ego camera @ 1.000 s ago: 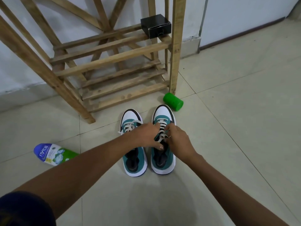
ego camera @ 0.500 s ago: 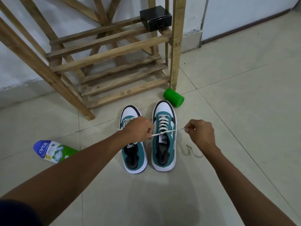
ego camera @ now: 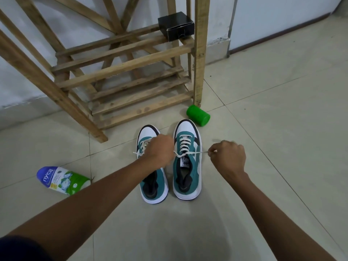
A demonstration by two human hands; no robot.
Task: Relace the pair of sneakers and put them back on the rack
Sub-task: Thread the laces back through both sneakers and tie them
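I see a floor of large pale tiles (ego camera: 273, 129) with thin dark grout lines. Behind stands a white wall (ego camera: 273, 19) with a grey base strip; to the right a dark skirting line (ego camera: 282, 37) runs along it. Light is soft and even.

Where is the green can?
In the head view the green can lies on its side on the floor, right of centre, just beside the foot of the wooden rack's right post and beyond the right sneaker's toe.
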